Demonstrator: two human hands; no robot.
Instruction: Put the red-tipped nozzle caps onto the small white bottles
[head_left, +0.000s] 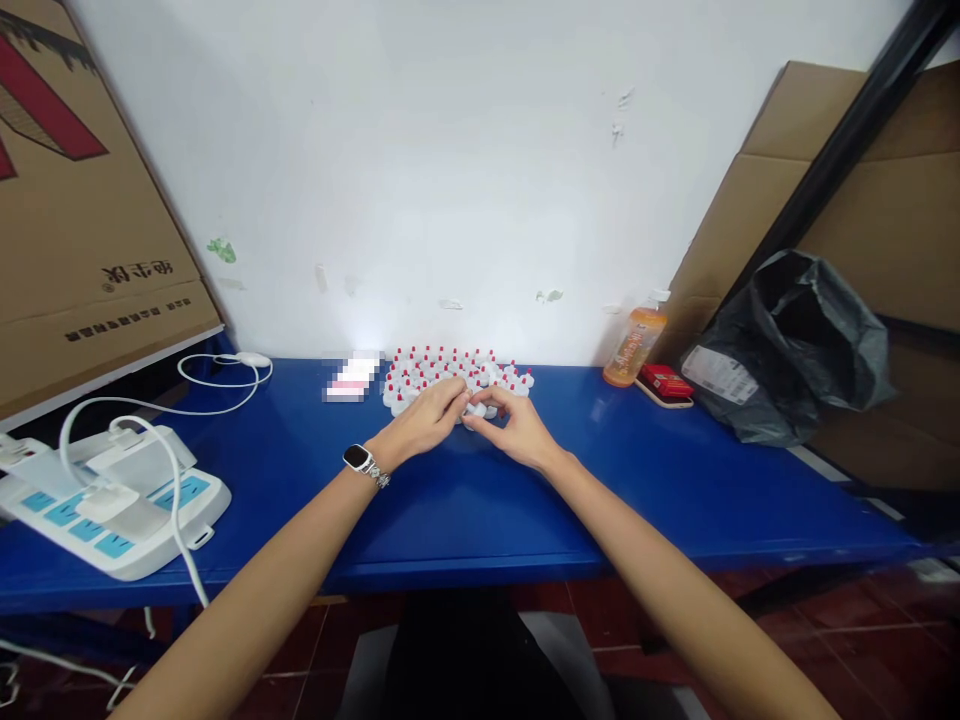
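We saw both hands meet at the near edge of a cluster of small white bottles with red caps (450,372), which stood packed together on the blue bench (465,500), close against the white wall (450,150). The left hand (421,420), with a watch (360,460) on its wrist, lay palm down with its fingers reaching into the front row of the cluster. The right hand (519,425) came in from the other side, its thumb and forefinger curled toward each other. Between the fingertips of the two hands sat one small white piece (475,408), and both hands appeared to pinch it, though it was too small for us to tell whether it was a bottle or a loose part. So each grip looked closed lightly on that piece, right at the front of the cluster and low over the bench. To the left of the bottles lay a blurred pink and white card (351,380), and farther left a white power strip (112,500) with cables. To the right stood an orange pump bottle (634,346), just beside a red box (664,380), and beyond them a black plastic bag (795,340) slumped against cardboard.
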